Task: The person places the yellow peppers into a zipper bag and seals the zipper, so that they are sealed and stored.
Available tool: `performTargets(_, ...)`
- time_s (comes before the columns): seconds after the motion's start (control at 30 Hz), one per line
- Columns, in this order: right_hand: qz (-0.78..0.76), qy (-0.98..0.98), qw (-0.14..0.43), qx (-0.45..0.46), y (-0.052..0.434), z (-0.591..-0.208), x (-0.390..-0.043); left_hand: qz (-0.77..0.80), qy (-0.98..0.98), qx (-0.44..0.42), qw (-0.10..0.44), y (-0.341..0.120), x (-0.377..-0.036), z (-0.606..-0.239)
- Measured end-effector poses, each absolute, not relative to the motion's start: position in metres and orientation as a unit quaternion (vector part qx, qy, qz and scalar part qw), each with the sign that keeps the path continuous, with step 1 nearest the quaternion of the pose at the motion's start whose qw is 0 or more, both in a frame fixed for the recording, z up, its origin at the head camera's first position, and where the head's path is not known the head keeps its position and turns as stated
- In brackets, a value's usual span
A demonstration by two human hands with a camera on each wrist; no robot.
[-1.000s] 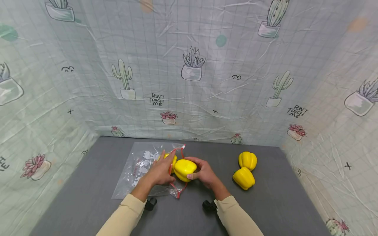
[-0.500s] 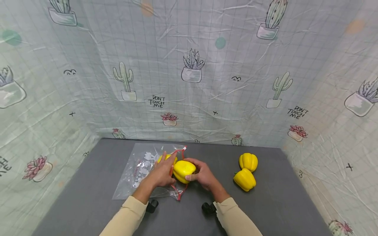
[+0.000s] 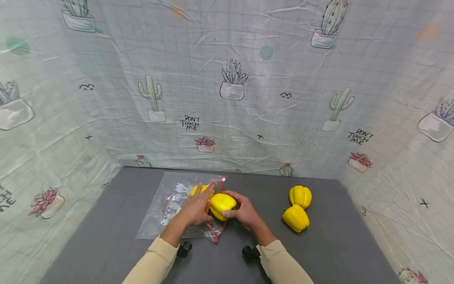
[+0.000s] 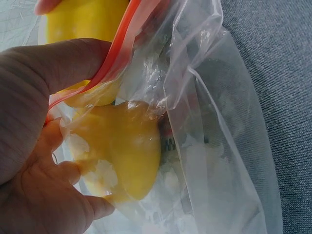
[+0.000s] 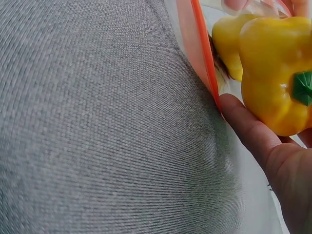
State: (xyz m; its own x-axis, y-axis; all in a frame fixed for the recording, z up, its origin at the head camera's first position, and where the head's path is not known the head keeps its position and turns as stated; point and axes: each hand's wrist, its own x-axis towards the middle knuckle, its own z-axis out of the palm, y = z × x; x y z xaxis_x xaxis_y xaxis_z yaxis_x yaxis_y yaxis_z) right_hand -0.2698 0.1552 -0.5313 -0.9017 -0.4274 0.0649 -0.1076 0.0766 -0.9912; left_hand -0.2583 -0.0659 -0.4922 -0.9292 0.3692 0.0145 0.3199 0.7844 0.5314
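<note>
Nudged bagward, right hand (image 3: 244,212) grips one pepper (image 3: 222,204); left hand (image 3: 196,209) pinches bag (image 3: 166,205); two peppers (image 3: 298,207) wait.

2 yellow peppers (image 3: 298,207) lie touching at 3 o'clock on the grey table (image 3: 319,252), one behind the other. A cactus-print cloth (image 3: 230,86) walls the table from 9 round to 3 o'clock.

peppers (image 3: 300,207): yellow, green stems | bag (image 3: 169,205): clear plastic, white print, red-orange zip rim | table (image 3: 319,252): plain grey weave | backdrop cloth (image 3: 227,79): pale mint grid, green cacti, pink succulents, black lettering | sleeves (image 3: 283,264): beige
</note>
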Motion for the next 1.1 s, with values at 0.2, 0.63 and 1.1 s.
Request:
performTargets(0.2, -0.648, 0.733, 0.122, -0.164, 0.156, -0.533, -0.27, 0.276, 0.943, 0.18, 0.045, -0.064, -0.258, -0.493)
performTargets(0.63, -0.642, 0.743, 0.116, -0.153, 0.153, -0.533, -0.268, 0.279, 0.942, 0.182, 0.046, -0.063, -0.256, -0.492)
performTargets(1.1, -0.629, 0.762, 0.101, -0.116, 0.147, -0.527, -0.264, 0.28, 0.942, 0.179, 0.048, -0.06, -0.254, -0.489)
